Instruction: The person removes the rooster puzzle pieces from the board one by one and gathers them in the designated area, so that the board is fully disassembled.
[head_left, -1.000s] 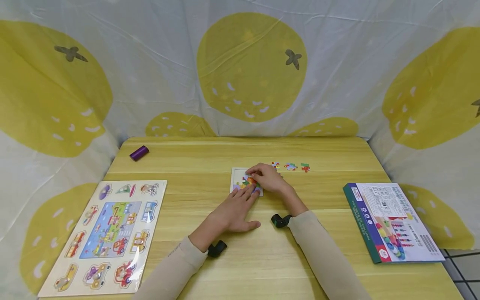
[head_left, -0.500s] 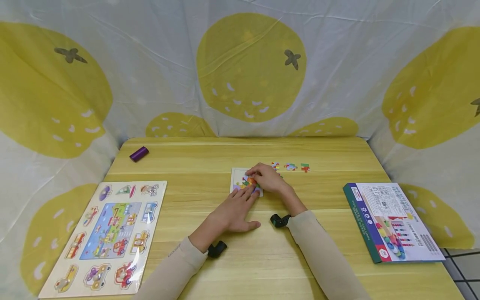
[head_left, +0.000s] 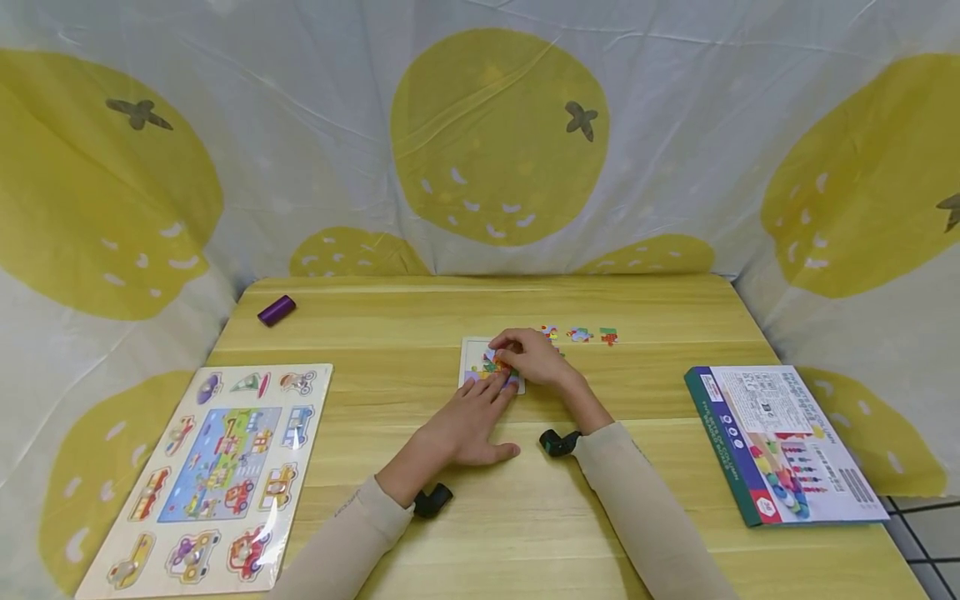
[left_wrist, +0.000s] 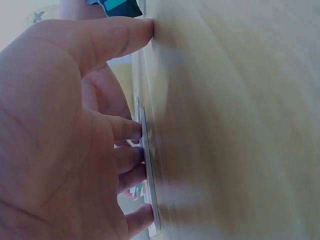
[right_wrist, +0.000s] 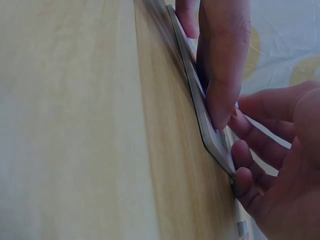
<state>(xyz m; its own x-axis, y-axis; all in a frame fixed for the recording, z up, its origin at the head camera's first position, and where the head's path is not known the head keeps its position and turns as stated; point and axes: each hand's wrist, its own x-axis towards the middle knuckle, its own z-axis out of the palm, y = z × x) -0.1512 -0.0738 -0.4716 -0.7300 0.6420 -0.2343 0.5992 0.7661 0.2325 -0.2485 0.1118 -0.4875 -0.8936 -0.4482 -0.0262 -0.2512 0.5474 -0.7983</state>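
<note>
A small jigsaw puzzle board [head_left: 471, 347] with a pale frame lies mid-table, partly filled with colourful pieces. My left hand [head_left: 467, 423] lies palm down, its fingertips on the near part of the board and its thumb stretched out on the table. In the left wrist view those fingertips meet the thin board edge [left_wrist: 151, 185]. Over the board's right side, my right hand [head_left: 536, 358] has thumb and index finger drawn together, pinching a puzzle piece mostly hidden by the fingers. Its other fingertips [right_wrist: 243, 180] rest at the board's corner in the right wrist view.
Loose puzzle pieces [head_left: 579, 334] lie in a row behind the right hand. A large wooden vehicle puzzle [head_left: 315, 417] is at the left, a boxed toy [head_left: 787, 446] at the right. Far left lies a purple cylinder [head_left: 277, 311]. A patterned curtain [head_left: 322, 133] encloses the table.
The right thumb and index finger have shifted slightly over the board. The left hand stays in place, and the head view has moved a little.
</note>
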